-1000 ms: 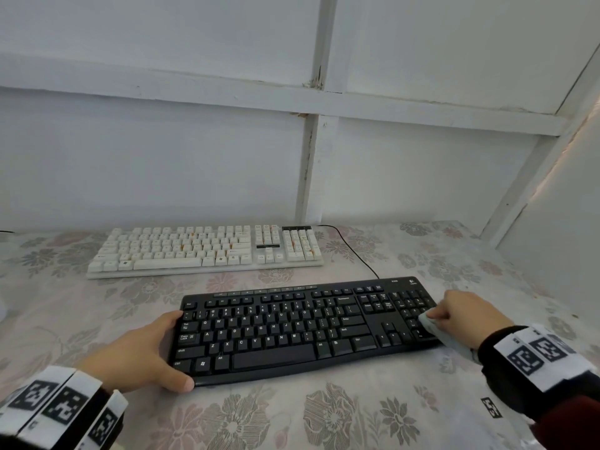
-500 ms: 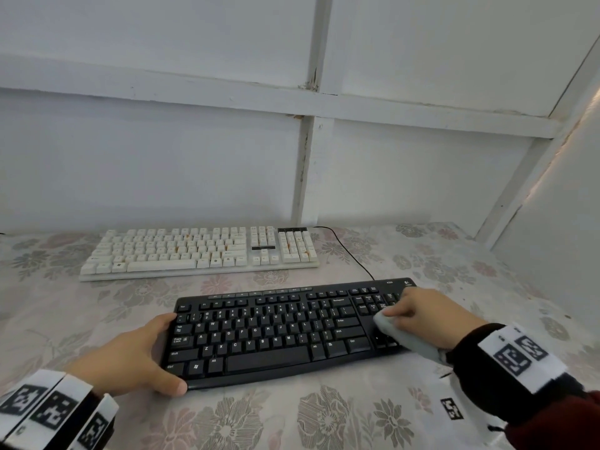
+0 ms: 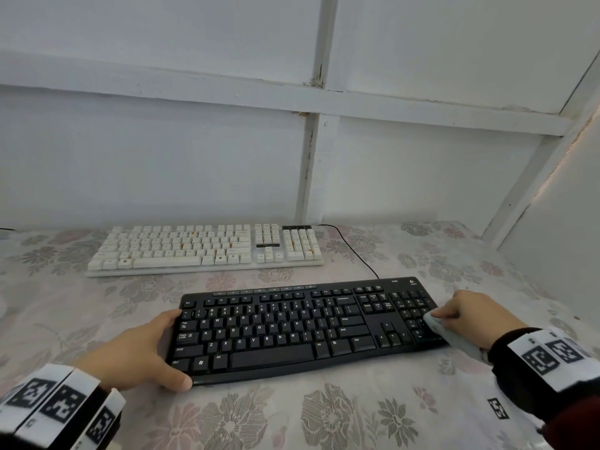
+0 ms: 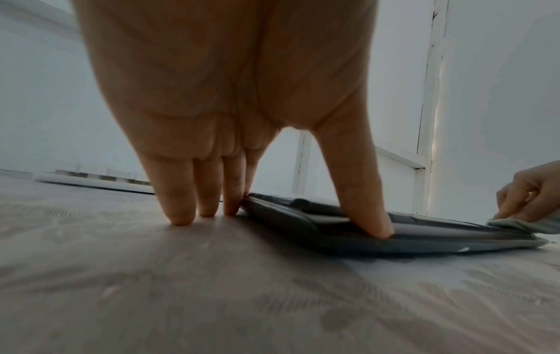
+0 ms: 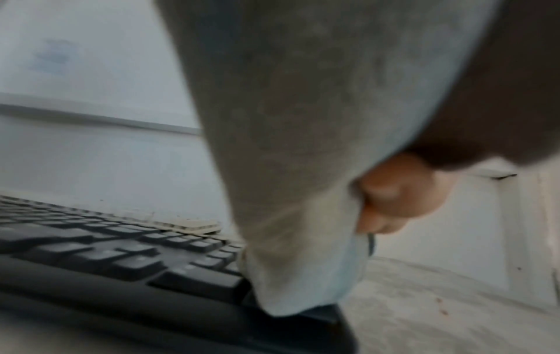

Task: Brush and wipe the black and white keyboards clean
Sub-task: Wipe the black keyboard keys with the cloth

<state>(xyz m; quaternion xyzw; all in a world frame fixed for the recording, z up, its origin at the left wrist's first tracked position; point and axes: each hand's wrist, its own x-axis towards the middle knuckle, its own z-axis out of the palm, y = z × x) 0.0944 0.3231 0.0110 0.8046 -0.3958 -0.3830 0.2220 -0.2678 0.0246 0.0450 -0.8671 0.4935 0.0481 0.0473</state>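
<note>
The black keyboard (image 3: 292, 329) lies near me on the flowered tablecloth, and the white keyboard (image 3: 201, 248) lies behind it, nearer the wall. My left hand (image 3: 143, 355) braces the black keyboard's left end. Its thumb (image 4: 363, 203) presses the front edge, while its straight fingers (image 4: 181, 196) stand on the table against the side. My right hand (image 3: 467, 316) grips a pale cloth (image 3: 438, 326) and presses it on the number pad at the right end. In the right wrist view the cloth (image 5: 303, 191) hangs over the keys (image 5: 121, 258) and hides most of the hand.
A black cable (image 3: 354, 251) runs from the black keyboard's back edge toward the wall. White panelled walls close the table at the back and on the right. A small printed marker (image 3: 498, 407) lies on the tablecloth (image 3: 324, 417) by my right wrist.
My right hand slid the cloth left to the arrow-key area, then back to the number pad's right end. The left hand has stayed at the left end.
</note>
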